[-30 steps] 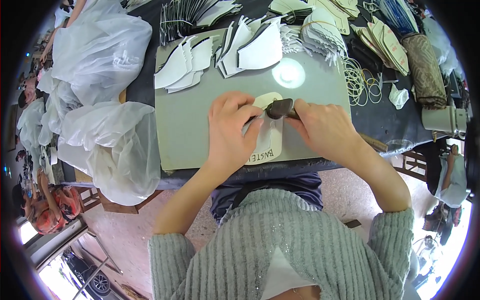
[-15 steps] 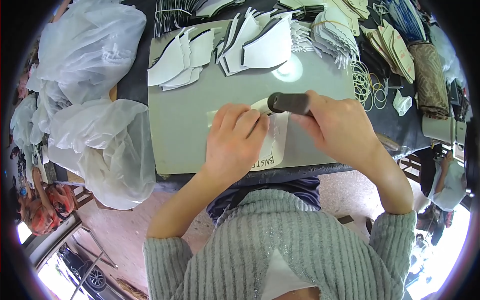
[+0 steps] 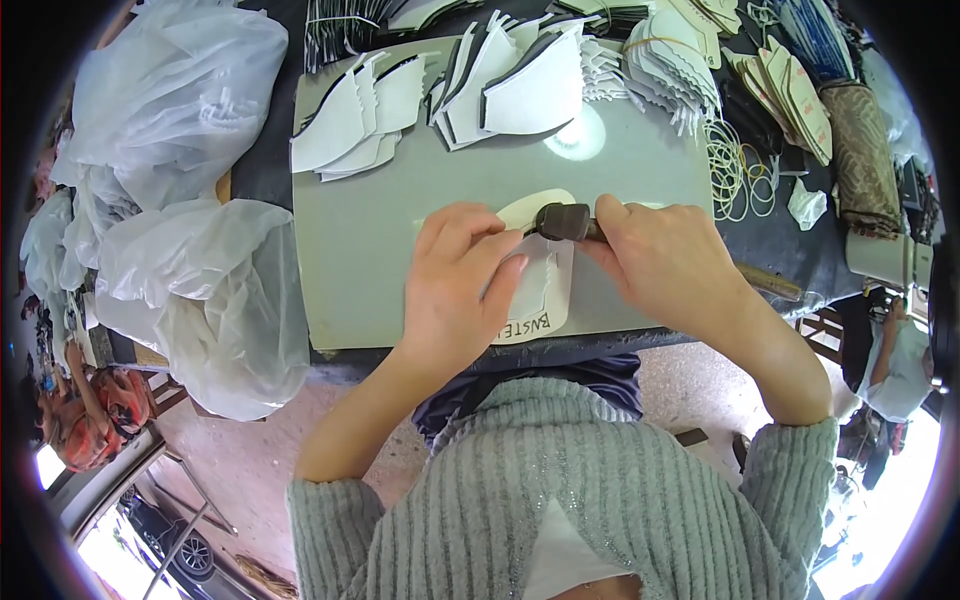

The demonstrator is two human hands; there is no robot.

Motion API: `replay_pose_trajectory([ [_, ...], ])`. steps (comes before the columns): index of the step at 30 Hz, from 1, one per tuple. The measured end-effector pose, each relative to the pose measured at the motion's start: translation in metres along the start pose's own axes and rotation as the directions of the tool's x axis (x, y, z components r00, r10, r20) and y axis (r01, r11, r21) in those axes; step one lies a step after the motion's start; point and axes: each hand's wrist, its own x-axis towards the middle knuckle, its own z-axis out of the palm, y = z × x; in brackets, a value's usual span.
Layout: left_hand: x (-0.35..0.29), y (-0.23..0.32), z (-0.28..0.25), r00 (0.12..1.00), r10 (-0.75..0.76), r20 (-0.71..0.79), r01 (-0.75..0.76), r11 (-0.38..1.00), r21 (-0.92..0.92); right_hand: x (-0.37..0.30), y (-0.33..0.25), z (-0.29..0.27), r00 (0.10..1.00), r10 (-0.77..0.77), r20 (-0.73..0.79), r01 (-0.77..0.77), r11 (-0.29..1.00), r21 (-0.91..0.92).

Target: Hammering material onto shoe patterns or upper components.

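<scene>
A flat cream pattern piece with dark handwriting lies on the grey board, a white sheet-like piece with a wavy edge on top of it. My right hand is closed around a dark hammer-like tool, whose blocky head is over the upper part of the pattern. My left hand rests at the pattern's left side, fingers bent toward the tool, the thumb apart from them. A thin dark bit shows between its fingertips and the tool; I cannot tell which it belongs to.
White-and-black cut pieces stand in fanned stacks along the back of the grey board. Plastic bags crowd the left. To the right lie rubber bands, scissors, cream pattern cards and a rolled brown cloth.
The tool's head has turned and shifted slightly down and right. My right hand has moved a little left and down. My left thumb has come away from its fingers, uncovering more of the pattern.
</scene>
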Motion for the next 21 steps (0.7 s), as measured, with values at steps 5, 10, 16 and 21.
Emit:
replay_pose_trajectory([
  [5,-0.007,0.005,0.006,0.981,0.192,0.027,-0.192,0.939,0.285,0.001,-0.002,-0.002,1.0,0.011,-0.004,-0.011,1.0,0.002],
  [10,-0.009,0.007,0.005,0.976,0.21,0.062,-0.218,0.912,0.348,0.001,-0.009,-0.018,0.999,0.036,-0.04,-0.033,0.997,0.072],
  [16,-0.009,0.007,0.006,0.98,0.19,0.066,-0.201,0.919,0.339,0.001,-0.008,-0.008,1.0,0.018,0.0,-0.018,1.0,0.01],
  [21,-0.007,0.009,-0.002,1.0,0.009,-0.024,-0.005,0.983,0.183,-0.003,-0.006,0.001,1.0,0.02,-0.016,-0.02,1.0,-0.006],
])
